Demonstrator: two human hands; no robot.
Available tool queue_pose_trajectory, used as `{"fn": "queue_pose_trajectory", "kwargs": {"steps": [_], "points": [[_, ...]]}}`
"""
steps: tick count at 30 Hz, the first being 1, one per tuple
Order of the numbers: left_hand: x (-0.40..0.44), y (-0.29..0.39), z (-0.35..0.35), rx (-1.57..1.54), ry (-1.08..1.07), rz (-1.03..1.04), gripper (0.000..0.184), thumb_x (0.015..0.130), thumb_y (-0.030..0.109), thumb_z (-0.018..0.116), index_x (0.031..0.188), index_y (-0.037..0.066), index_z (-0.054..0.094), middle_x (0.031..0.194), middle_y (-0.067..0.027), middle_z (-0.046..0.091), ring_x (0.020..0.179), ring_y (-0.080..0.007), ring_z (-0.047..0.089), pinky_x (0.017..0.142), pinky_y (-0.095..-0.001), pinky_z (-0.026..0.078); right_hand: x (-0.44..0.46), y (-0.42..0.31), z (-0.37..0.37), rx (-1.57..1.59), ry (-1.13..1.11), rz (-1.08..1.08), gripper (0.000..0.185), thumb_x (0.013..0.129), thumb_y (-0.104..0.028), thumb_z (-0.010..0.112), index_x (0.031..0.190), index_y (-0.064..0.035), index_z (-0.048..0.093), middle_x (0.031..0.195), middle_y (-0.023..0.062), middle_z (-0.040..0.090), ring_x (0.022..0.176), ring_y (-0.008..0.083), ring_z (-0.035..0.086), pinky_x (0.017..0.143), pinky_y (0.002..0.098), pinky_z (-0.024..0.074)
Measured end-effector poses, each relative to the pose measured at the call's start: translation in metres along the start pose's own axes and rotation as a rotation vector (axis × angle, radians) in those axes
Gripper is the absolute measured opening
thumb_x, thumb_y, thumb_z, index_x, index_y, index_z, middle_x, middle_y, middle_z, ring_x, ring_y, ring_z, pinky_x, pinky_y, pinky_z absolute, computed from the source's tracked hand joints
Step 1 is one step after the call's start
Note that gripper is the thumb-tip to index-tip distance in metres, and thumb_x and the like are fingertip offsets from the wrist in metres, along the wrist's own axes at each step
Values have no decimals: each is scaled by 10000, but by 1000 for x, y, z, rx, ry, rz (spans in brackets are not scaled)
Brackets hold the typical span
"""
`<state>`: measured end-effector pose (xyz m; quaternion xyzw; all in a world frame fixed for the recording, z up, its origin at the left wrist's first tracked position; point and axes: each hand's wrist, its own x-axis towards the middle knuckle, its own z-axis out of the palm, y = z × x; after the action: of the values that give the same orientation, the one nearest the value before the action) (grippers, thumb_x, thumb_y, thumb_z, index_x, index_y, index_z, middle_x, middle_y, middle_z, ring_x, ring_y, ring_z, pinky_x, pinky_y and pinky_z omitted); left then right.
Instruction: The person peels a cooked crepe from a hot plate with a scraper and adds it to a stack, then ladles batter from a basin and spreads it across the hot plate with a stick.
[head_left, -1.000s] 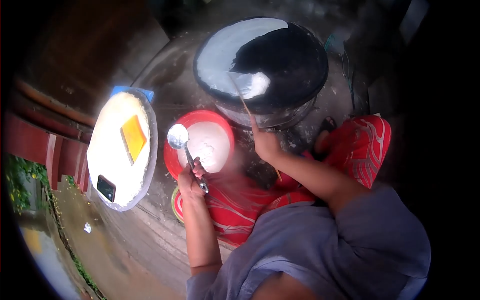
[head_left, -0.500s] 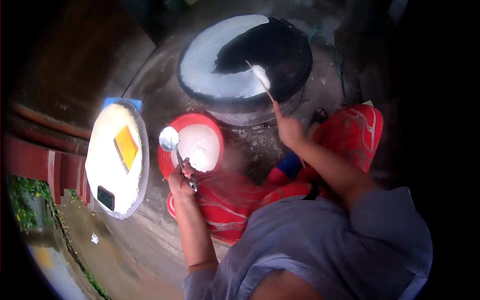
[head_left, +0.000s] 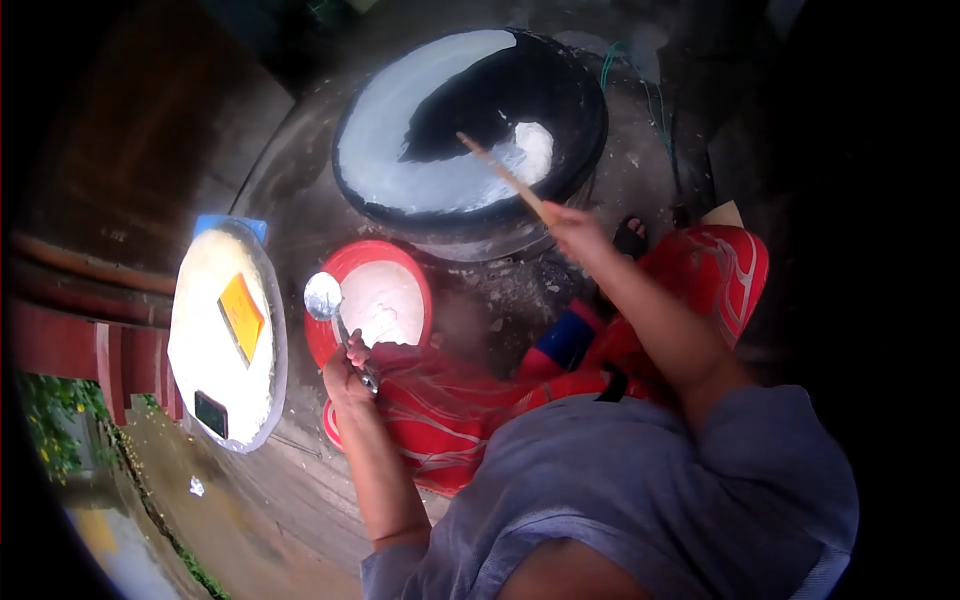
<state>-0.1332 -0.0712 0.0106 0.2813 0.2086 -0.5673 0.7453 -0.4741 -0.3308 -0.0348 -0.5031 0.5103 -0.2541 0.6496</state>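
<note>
My right hand (head_left: 580, 235) grips a flat wooden stick (head_left: 505, 178), which slants over the round black griddle (head_left: 500, 95). A crescent of thin white batter (head_left: 385, 125) coats the griddle's left and near parts. Just right of the stick sits a thicker lump of batter (head_left: 536, 150). My left hand (head_left: 350, 375) is closed around the handle of a metal ladle (head_left: 323, 296). The ladle's bowl is over the left rim of a red basin (head_left: 420, 275), which holds white batter (head_left: 385, 305).
To the left stands a round, pale-covered surface (head_left: 205, 330) with a yellow rectangular object (head_left: 241, 316) and a phone (head_left: 211, 413) on it. A blue item (head_left: 245, 226) shows behind it. Red patterned cloth (head_left: 440, 400) covers my lap. Thin green cord (head_left: 660, 115) lies beyond the griddle.
The stick has swung leftward, its tip lower over the batter, and the lump now lies to its right, broader than before. My left hand keeps the ladle by the basin. The view has shifted slightly.
</note>
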Motion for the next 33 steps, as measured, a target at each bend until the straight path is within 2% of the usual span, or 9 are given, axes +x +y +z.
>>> {"fn": "queue_pose_trajectory", "kwargs": {"steps": [2,8,13,14,16,23,26,28,33], "points": [[-3,-5,11,-9,28,15,276,946,157,288,964,-79,429,723,-68,454,513,-125,413,444,-233,375,-32,22,20,-669,200,-814,545,758,-108,591,1276,-246,492,637,132,576,522,293,555,486,384,447],[-2,-11,22,0,97,52,291,948,157,295,998,-96,429,729,-75,474,520,-132,436,433,-240,382,-9,-6,-74,-1203,454,-617,532,769,-95,557,1268,-269,496,682,132,606,594,299,586,533,405,458],[7,-16,35,-45,111,43,256,942,128,296,990,-89,423,732,-81,476,524,-140,443,433,-247,390,-8,-40,-55,-662,363,-379,364,762,-147,586,1112,-242,623,730,128,604,650,313,594,593,399,476],[9,-17,38,-54,120,60,253,942,127,294,989,-87,421,732,-81,473,524,-141,441,434,-247,390,-14,-27,-59,-818,278,-664,425,746,-117,589,1146,-261,603,731,109,594,627,298,586,580,392,474],[14,-14,38,-51,117,48,256,944,131,295,993,-88,418,729,-80,468,527,-142,443,436,-247,391,-16,-20,-81,-1040,224,-778,490,732,-84,586,1180,-283,578,717,83,573,602,277,577,561,386,473],[28,-16,49,-98,129,24,270,945,148,294,958,-82,433,701,-65,447,503,-144,437,440,-242,385,67,-45,-130,-980,501,-569,470,739,-92,592,1178,-261,579,709,98,608,628,305,590,568,395,473],[33,-10,44,-114,116,7,250,933,138,306,946,-74,439,666,-60,439,500,-143,436,446,-245,387,47,-30,-114,-629,159,-592,466,742,-103,591,1176,-270,584,667,81,586,586,270,577,543,372,464],[32,-12,49,-145,91,-22,236,929,130,306,931,-65,438,658,-57,436,502,-138,437,452,-245,390,12,-40,-131,-1104,-45,-894,490,725,-82,595,1174,-279,591,615,56,526,532,238,544,522,359,465],[36,-13,56,-130,145,34,190,913,113,335,878,-43,437,626,-51,435,499,-138,430,450,-244,392,85,-43,-209,-1176,286,-891,551,699,-73,601,1212,-270,563,629,44,495,516,231,526,491,354,463]]}}
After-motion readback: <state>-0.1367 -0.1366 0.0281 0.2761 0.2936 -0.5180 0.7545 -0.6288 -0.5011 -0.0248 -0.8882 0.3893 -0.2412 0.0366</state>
